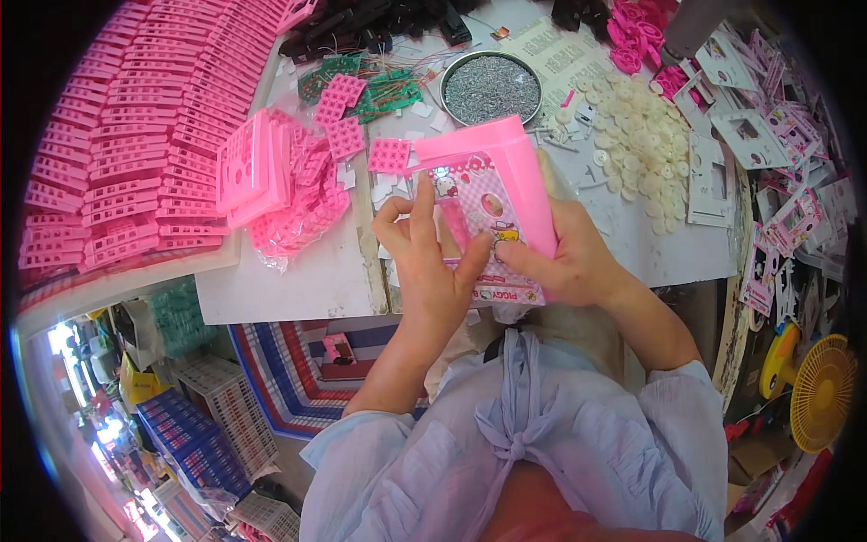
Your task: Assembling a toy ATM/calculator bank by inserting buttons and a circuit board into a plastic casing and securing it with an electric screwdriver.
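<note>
Over the table's front edge, both my hands hold a pink plastic casing with a printed decorative panel lying on its face. The panel has a checked pattern, cartoon figures and an oval cut-out, and it sits slightly askew on the casing. My left hand grips the panel's left edge, thumb pressed on its lower part and index finger stretched up along the side. Around the casing's right side my right hand is closed, its thumb on the panel near the other thumb. The fingers beneath are hidden.
Pink casings stand stacked at the left, beside bagged pink parts. Pink button pads, green circuit boards and a round tin of small metal screws lie ahead. White discs and white frames are right.
</note>
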`<state>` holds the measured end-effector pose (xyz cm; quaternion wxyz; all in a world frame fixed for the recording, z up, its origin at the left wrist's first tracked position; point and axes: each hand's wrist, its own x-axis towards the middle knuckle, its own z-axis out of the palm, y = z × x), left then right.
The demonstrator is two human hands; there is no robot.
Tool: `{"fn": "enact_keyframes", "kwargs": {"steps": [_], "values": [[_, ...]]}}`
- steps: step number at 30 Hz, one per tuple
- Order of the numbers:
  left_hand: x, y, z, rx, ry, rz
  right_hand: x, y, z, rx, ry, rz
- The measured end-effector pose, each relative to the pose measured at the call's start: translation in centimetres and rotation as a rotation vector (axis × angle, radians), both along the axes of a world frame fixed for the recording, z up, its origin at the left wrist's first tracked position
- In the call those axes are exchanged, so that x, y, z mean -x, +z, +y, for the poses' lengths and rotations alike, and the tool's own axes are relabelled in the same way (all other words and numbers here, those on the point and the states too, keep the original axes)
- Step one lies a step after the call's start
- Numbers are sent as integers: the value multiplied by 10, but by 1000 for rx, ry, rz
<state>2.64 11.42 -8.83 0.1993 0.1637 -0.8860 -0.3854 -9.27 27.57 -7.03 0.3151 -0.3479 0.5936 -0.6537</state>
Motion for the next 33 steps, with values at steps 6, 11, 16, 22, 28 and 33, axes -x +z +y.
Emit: {"fn": "enact_keyframes", "kwargs": {"steps": [6,11,16,22,28,33], "values": [[18,-14,-20,-95,134,229,13,-11,-1,17,17,-358],[36,-3,-41,-974,236,142,14,9,-5,-57,23,-335],[35,1,-43,-1049,225,278,12,-16,15,-55,65,-483],[40,-19,-56,-484,194,357,7,-18,13,46,-28,-397],[37,-3,-38,-955,294,263,2,-18,9,86,-137,-353],[15,-22,-20,-371,259,269,-13,-19,6,70,-156,-428]]}}
